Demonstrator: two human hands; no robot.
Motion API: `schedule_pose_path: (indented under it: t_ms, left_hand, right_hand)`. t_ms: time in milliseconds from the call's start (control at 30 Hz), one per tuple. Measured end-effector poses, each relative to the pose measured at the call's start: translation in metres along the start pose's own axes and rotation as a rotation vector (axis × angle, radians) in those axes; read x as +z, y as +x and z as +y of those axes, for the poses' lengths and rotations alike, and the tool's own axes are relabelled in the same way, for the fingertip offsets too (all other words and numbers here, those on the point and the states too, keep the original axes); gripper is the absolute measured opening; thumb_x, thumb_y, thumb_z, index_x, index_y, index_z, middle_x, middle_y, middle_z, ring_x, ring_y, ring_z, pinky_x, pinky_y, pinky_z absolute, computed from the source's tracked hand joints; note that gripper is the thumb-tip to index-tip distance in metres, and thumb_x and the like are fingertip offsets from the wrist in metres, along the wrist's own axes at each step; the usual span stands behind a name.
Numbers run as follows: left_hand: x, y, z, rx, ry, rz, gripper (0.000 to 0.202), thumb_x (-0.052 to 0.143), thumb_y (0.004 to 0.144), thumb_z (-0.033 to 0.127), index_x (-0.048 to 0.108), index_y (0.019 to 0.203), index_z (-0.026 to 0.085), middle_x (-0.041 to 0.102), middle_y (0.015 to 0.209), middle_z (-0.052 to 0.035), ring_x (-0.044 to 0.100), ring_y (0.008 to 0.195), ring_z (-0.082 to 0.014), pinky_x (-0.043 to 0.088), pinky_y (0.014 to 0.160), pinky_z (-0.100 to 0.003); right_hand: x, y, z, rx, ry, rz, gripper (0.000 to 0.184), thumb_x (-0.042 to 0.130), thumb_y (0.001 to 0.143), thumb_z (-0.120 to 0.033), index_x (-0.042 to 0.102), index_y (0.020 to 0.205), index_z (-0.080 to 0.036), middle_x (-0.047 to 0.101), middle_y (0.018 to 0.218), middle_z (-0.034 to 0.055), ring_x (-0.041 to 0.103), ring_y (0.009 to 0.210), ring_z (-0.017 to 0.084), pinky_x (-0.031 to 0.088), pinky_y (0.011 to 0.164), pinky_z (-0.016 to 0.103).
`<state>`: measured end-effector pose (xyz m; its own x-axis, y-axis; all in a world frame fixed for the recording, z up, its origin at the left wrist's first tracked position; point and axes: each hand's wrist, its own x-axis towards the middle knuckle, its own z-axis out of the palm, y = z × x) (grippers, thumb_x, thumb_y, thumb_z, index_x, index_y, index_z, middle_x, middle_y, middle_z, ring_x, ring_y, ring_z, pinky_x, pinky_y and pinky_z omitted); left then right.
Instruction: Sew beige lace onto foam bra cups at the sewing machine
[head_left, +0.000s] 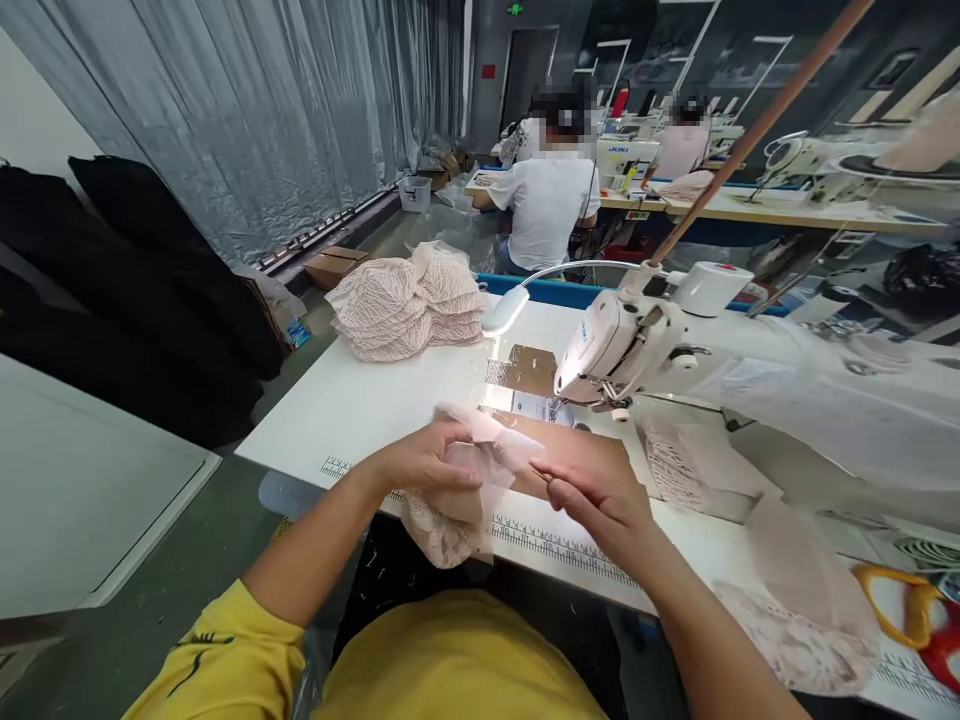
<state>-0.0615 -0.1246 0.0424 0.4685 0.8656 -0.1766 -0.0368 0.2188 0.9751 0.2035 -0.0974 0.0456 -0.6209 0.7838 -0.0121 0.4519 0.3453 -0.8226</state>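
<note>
Far out to the left of the grip stands a bulk of dark black cloth (pixel 135 290). Nearer, beyond the grip and to its left, a stacked pile of pale pink patterned lace pieces (pixel 409 305) sits on the white worktable (pixel 300 430). The left hand (pixel 431 462) has thumb and fingers closed on a pale pink lace and sheer mesh piece (pixel 442 535), whose lace part hangs below the grip over the table's front edge. Just beyond the grip, slightly right, hangs a small white lamp head (pixel 506 312); well past it sits a person in a white shirt (pixel 547 205). The right hand (pixel 600 500) is at the piece's right edge, fingertips drawn narrow; whether they pinch something thin, I cannot tell. Beyond that hand is a white sewing machine (pixel 622 340). Right of it lie a folded pale pink lace piece (pixel 675 465) and, farthest right, a yellow-orange looped handle (pixel 915 610).
</note>
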Motion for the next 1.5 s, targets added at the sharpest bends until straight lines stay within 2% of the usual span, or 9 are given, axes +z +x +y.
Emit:
schedule_pose_path:
  t_ms: [167,367,833,1033,1100,1167,1267,1367,1500]
  left_hand:
    - [0.003,-0.003,0.004,0.024,0.133,-0.042,0.050,0.076,0.069,0.041,0.061,0.107,0.013,0.062,0.093,-0.0051,0.059,0.089,-0.0214,0.048,0.075,-0.028]
    - [0.000,-0.003,0.004,0.080,0.344,-0.004,0.041,0.076,0.067,0.042,0.061,0.090,0.012,0.056,0.083,-0.0025,0.055,0.080,-0.0192,0.046,0.068,-0.027]
    - [0.005,0.010,0.001,0.111,0.295,-0.134,0.051,0.072,0.073,0.034,0.057,0.118,0.015,0.061,0.112,-0.0067,0.056,0.103,-0.0237,0.046,0.086,-0.030]
    - [-0.017,0.006,0.022,0.136,0.426,-0.216,0.046,0.070,0.075,0.031,0.061,0.118,0.018,0.062,0.117,-0.0066,0.056,0.111,-0.0248,0.044,0.095,-0.033]
    - [-0.041,0.000,0.034,0.044,0.549,-0.148,0.047,0.068,0.076,0.033,0.061,0.120,0.019,0.065,0.112,-0.0066,0.058,0.107,-0.0267,0.045,0.092,-0.035]
    - [-0.066,-0.007,0.043,-0.051,0.759,0.141,0.052,0.063,0.078,0.034,0.056,0.126,0.016,0.065,0.109,-0.0088,0.059,0.105,-0.0302,0.046,0.090,-0.040]
    - [-0.079,-0.017,0.044,-0.030,1.157,0.520,0.068,0.062,0.075,0.029,0.042,0.138,0.012,0.049,0.135,-0.0155,0.041,0.127,-0.0363,0.033,0.105,-0.050]
    - [-0.053,-0.017,0.027,0.046,1.301,0.291,0.076,0.063,0.077,0.029,0.030,0.145,0.022,0.026,0.153,-0.0100,0.022,0.140,-0.0318,0.023,0.113,-0.050]
    - [0.002,0.002,-0.007,0.259,1.291,0.010,0.041,0.053,0.086,0.020,0.052,0.127,0.022,0.048,0.136,-0.0094,0.043,0.125,-0.0257,0.038,0.103,-0.039]
  right_hand:
    - [0.024,0.030,-0.019,-0.069,0.169,-0.090,0.038,0.049,0.089,-0.050,0.070,0.090,-0.019,0.056,0.068,0.0015,0.051,0.067,0.016,0.041,0.062,0.027]
    - [0.037,0.042,-0.030,-0.038,0.329,-0.134,0.046,0.052,0.086,-0.053,0.044,0.058,-0.018,0.033,0.059,-0.0035,0.030,0.056,0.010,0.023,0.051,0.025]
    - [0.041,0.042,-0.017,0.031,0.566,-0.146,0.042,0.056,0.084,-0.053,0.053,0.063,-0.017,0.032,0.055,-0.0050,0.025,0.051,0.008,0.018,0.047,0.024]
    - [0.022,0.029,-0.008,-0.028,0.244,-0.070,0.039,0.049,0.089,-0.050,0.070,0.082,-0.017,0.061,0.069,0.0031,0.054,0.064,0.016,0.043,0.060,0.028]
    - [0.008,0.015,0.011,-0.039,-0.021,0.018,0.035,0.048,0.090,-0.046,0.072,0.096,-0.022,0.070,0.089,0.0062,0.063,0.084,0.023,0.048,0.075,0.035]
    - [-0.007,-0.001,0.038,-0.026,-0.310,0.154,0.036,0.046,0.091,-0.044,0.068,0.114,-0.026,0.070,0.106,0.0067,0.063,0.097,0.026,0.049,0.080,0.038]
    - [-0.027,-0.023,0.081,0.007,-0.745,0.371,0.042,0.040,0.091,-0.044,0.072,0.104,-0.019,0.068,0.099,0.0136,0.062,0.090,0.032,0.050,0.076,0.047]
    - [-0.034,-0.038,0.101,-0.052,-0.868,0.465,0.045,0.037,0.092,-0.040,0.072,0.100,-0.013,0.063,0.107,0.0195,0.058,0.100,0.034,0.045,0.089,0.053]
    - [-0.019,-0.049,0.080,-0.031,-0.526,0.483,0.035,0.046,0.091,-0.040,0.068,0.109,-0.018,0.062,0.117,0.0131,0.058,0.107,0.029,0.047,0.092,0.044]
